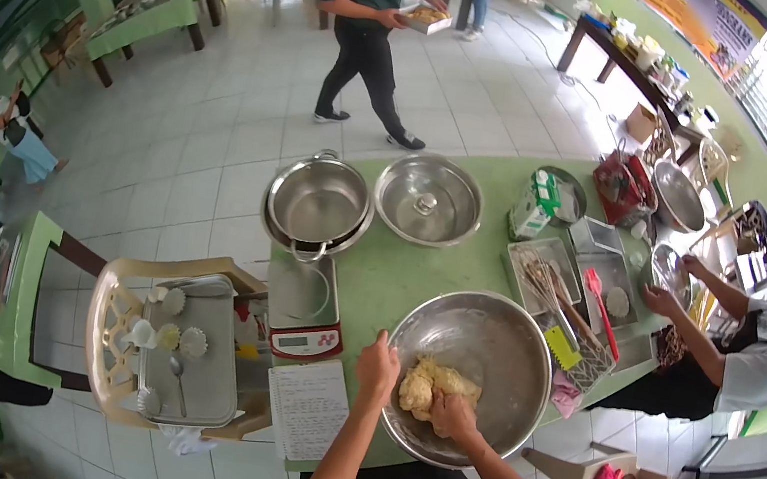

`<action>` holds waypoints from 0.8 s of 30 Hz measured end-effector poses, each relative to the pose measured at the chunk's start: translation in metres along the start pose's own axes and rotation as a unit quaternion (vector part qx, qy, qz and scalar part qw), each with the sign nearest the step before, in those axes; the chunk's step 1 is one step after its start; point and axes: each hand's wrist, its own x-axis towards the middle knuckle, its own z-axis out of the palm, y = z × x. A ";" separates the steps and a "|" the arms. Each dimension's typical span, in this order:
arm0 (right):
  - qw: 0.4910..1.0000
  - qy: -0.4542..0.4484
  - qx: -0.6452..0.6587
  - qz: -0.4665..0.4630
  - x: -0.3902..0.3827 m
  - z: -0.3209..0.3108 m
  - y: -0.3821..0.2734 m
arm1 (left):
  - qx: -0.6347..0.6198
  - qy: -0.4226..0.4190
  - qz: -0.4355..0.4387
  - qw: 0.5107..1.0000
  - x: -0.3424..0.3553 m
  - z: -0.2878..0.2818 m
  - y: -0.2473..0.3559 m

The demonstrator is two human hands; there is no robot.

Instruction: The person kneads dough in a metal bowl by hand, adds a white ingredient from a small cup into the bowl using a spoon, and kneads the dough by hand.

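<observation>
A wide steel mixing bowl (522, 384) stands at the near edge of the green table. In it lies a rough lump of pale yellow dough (420, 388), left of the bowl's middle. My left hand (377, 368) grips the bowl's left rim, its fingers closed there. My right hand (455, 416) is down inside the bowl, pressed into the dough's near right side with the fingers curled; the fingertips are partly hidden by dough.
Left of the bowl are a kitchen scale (306, 340) and a handwritten sheet (306, 409). Steel pots (319, 198) and a lidded pan (428, 199) stand farther back. Pans of utensils (551, 268) lie right. A co-worker's hand (665, 302) touches another bowl. A person (364, 23) carries a tray beyond.
</observation>
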 end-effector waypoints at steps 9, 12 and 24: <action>0.981 -0.101 0.139 -0.085 0.107 0.019 0.001 | -0.017 -0.012 0.062 0.998 0.011 0.004 -0.021; 0.945 -0.187 0.260 0.063 0.108 0.006 -0.019 | -0.028 0.004 0.045 0.999 0.011 -0.011 0.000; 0.969 0.185 0.082 -0.142 0.119 -0.033 0.055 | -0.001 -0.036 0.102 0.994 0.012 -0.005 -0.011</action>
